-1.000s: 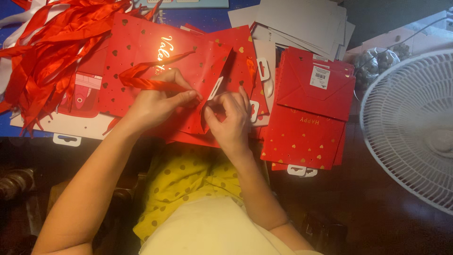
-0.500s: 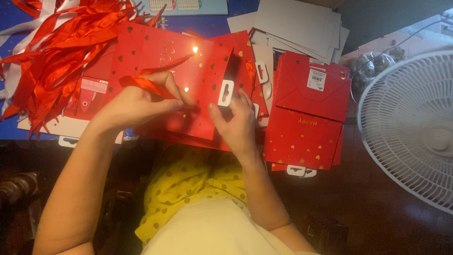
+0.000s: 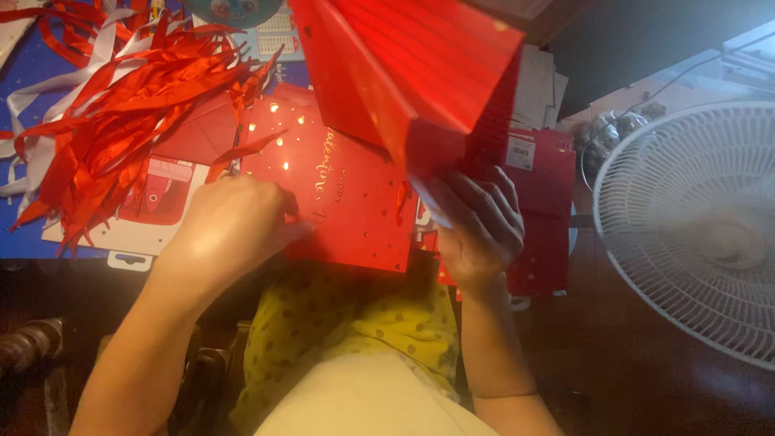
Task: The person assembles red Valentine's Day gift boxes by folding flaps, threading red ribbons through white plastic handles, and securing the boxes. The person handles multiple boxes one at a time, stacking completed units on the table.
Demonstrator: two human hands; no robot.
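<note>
Both hands (image 3: 476,222) on red gift bags (image 3: 420,81)

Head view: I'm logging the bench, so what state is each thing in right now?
Lifted red bag: raised, partly opened, tilted.
Right hand: fingers gripping the lifted bag's lower edge.
Flat red bag: lying flat, folded.
Left hand: pressing on the flat bag.
Red ribbons: loose, heaped in a tangle.
White fan: blades blurred, running or not unclear.

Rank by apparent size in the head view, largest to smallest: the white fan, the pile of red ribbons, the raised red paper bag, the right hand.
1. and 2. White fan and pile of red ribbons: alike, and the frame cuts off both.
3. Raised red paper bag: nearer the camera, so its rank is unsure.
4. Right hand, which holds that bag.
</note>
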